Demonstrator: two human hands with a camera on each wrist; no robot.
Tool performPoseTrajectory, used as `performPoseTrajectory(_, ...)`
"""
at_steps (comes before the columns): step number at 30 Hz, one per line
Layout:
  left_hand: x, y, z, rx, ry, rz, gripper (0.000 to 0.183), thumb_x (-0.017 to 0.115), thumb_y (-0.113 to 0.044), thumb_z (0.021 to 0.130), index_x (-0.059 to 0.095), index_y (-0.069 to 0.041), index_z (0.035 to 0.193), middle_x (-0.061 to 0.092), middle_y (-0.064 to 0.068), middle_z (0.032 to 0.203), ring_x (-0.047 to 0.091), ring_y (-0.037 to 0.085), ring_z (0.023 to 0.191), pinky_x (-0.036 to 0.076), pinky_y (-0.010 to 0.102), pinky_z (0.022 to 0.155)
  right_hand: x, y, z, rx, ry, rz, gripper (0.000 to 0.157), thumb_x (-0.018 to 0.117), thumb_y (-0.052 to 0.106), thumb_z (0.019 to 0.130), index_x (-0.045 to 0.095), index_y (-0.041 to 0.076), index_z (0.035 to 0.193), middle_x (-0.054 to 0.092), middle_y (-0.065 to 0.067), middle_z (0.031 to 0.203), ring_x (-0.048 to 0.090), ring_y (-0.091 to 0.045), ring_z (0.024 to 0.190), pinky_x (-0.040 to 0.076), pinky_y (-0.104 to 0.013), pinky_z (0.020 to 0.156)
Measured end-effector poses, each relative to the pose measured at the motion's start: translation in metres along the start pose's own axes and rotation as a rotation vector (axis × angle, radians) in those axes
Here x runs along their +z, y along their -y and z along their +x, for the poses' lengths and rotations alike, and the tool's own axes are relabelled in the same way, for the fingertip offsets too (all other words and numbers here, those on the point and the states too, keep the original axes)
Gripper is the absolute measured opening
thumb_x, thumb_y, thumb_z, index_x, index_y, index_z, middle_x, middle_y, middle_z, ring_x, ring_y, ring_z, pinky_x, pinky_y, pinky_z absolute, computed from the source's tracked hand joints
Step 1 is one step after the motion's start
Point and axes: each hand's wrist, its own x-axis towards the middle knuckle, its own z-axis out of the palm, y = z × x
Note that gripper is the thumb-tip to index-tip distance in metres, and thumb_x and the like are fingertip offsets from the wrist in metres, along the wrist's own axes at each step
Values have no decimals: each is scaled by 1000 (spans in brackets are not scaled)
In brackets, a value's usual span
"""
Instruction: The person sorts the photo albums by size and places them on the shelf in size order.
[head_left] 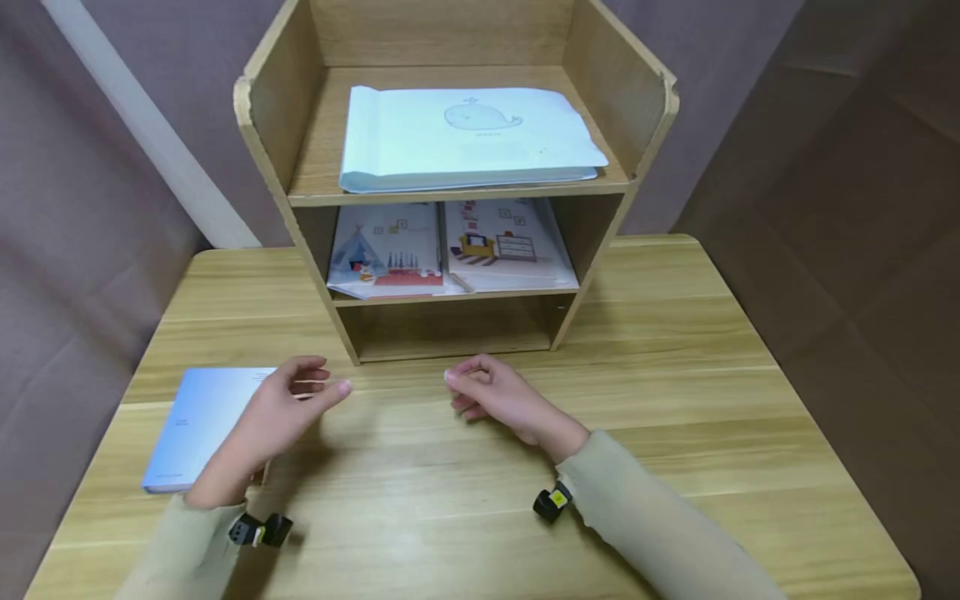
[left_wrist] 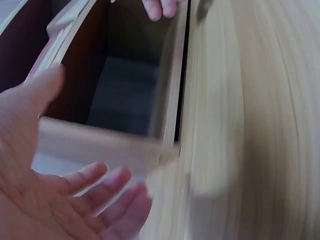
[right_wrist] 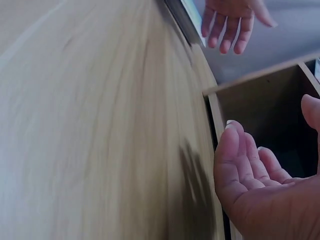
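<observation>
My left hand [head_left: 288, 408] hovers over the table at the right edge of a blue book [head_left: 202, 425], with nothing between its loosely bent fingers. In the left wrist view its fingers [left_wrist: 120, 200] spread apart, palm bare. My right hand [head_left: 502, 400] hangs over the table in front of the shelf's bottom compartment [head_left: 450, 329], fingers loosely curled and holding nothing. The right wrist view shows that same hand [right_wrist: 265, 175] cupped and bare beside the wooden shelf. The blue book lies flat on the left of the table, partly covered by the left hand and wrist.
A wooden shelf [head_left: 633, 167] stands at the back of the table [head_left: 675, 400]. On its top board lies a thick pale book [head_left: 412, 137] with a whale drawing. An open picture book [head_left: 495, 258] lies in the middle compartment. Curtains [head_left: 82, 217] hang behind and at the sides.
</observation>
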Motion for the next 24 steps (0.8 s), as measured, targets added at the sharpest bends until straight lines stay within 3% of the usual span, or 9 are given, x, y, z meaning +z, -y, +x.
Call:
performPoseTrajectory(5, -34, 22, -7, -24, -159, 218, 96, 70, -60, 80, 37, 7, 140, 46, 31, 134, 43, 47, 122, 39, 60, 94, 16, -2, 7, 13, 56, -3, 61, 71, 41, 88, 46, 1, 129, 63, -22, 113, 63, -37, 98, 55, -44, 81)
performPoseTrajectory(8, -49, 37, -7, -100, -256, 344, 108, 73, -62, 75, 30, 9, 143, 39, 37, 136, 35, 54, 122, 31, 66, 93, 24, -4, 9, 25, 75, -1, 63, 72, 38, 88, 45, 0, 130, 63, -20, 113, 63, -35, 99, 56, -43, 80)
performPoseTrajectory(10, -56, 47, -7, -168, -284, 394, 117, 75, -64, 72, 23, 9, 146, 31, 40, 138, 28, 59, 123, 25, 69, 92, 27, -6, 9, 32, 78, -8, 61, 71, 36, 89, 44, 0, 131, 63, -17, 112, 63, -34, 98, 56, -42, 79)
performPoseTrajectory(13, -61, 59, -7, -252, -266, 418, 128, 78, -63, 69, 10, 12, 148, 18, 44, 141, 19, 63, 124, 21, 73, 92, 30, -6, 9, 39, 80, -15, 58, 70, 34, 90, 45, 1, 131, 64, -13, 110, 64, -32, 98, 56, -41, 78)
performPoseTrajectory(16, -63, 68, -8, -291, -249, 421, 131, 80, -61, 67, 7, 17, 144, 17, 48, 136, 19, 63, 121, 23, 72, 92, 32, -5, 9, 39, 82, -19, 60, 70, 34, 90, 44, 0, 131, 64, -11, 109, 64, -32, 98, 56, -41, 78)
performPoseTrajectory(20, -61, 70, -7, -288, -225, 454, 129, 80, -61, 66, 12, 25, 133, 25, 50, 122, 24, 60, 109, 29, 67, 86, 36, -4, 9, 47, 93, -11, 64, 71, 33, 89, 42, -3, 133, 64, -12, 109, 64, -32, 100, 56, -41, 79)
performPoseTrajectory(24, -58, 64, -8, -275, -140, 491, 126, 79, -62, 67, 16, 28, 128, 30, 49, 115, 29, 58, 101, 33, 62, 82, 39, -5, 9, 74, 121, 14, 65, 71, 28, 90, 40, -4, 136, 65, -12, 112, 63, -31, 103, 55, -41, 83)
